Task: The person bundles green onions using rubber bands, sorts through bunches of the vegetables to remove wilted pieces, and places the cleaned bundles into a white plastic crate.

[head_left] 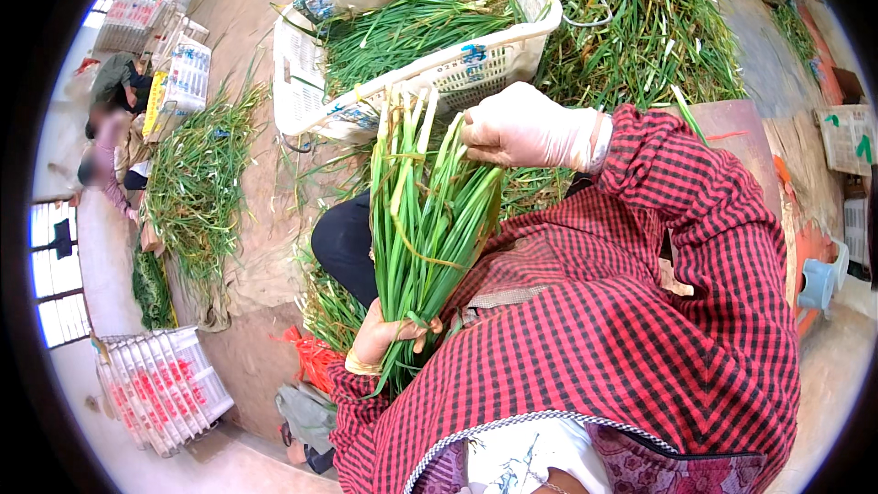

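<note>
My left hand [395, 333] is closed round the leafy lower end of a thick bunch of chives [425, 220]. The bunch stands upright before me, its pale stalk ends up and fanned apart, with a yellowed leaf drooping across it. At the upper right of the bunch my right hand [530, 128], in a thin white glove, has its fingers curled closed against the pale stalk ends. Just beyond the bunch is a white plastic crate [416, 96] lined with printed sheeting, holding a layer of chives [421, 27].
A large heap of loose chives [640, 27] lies right of the crate, another heap [206, 183] to the left. Stacked white crates [165, 389] stand at lower left, near red strings [311, 357]. Two people [114, 133] sit at far left. A light-blue stool [821, 282] is at right.
</note>
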The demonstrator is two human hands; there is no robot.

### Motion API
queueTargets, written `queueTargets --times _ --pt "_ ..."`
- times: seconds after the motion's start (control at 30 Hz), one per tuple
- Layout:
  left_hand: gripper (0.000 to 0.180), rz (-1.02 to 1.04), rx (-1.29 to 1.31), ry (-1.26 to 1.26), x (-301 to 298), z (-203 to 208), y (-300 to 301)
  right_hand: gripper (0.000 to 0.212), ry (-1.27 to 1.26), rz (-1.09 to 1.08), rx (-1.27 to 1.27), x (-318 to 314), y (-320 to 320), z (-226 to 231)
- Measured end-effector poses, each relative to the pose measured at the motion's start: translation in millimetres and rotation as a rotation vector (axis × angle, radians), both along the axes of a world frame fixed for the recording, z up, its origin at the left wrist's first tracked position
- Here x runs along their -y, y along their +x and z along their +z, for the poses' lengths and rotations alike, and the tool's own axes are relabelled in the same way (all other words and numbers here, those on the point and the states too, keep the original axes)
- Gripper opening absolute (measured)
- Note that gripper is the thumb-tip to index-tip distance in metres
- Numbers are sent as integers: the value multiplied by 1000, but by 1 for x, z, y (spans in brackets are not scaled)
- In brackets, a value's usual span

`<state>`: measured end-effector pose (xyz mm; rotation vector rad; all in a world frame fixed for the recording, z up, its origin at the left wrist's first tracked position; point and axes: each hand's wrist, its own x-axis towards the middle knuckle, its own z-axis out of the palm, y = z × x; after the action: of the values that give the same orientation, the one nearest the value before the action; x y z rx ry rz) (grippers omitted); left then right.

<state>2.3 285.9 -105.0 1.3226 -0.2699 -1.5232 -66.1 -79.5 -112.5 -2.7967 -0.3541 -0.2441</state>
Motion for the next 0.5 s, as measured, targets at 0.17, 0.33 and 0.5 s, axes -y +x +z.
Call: queueTargets --times 0.17,0.33,0.5 --pt "36 7 -88 -62 -4 -6 3 9 -74 -345 32 42 4 21" --pt "34 162 -202 -78 -35 -32 9 46 180 -915 -299 143 -24 10" --pt "35 229 -274 -145 -15 -27 3 60 728 -405 -101 34 -17 -17"
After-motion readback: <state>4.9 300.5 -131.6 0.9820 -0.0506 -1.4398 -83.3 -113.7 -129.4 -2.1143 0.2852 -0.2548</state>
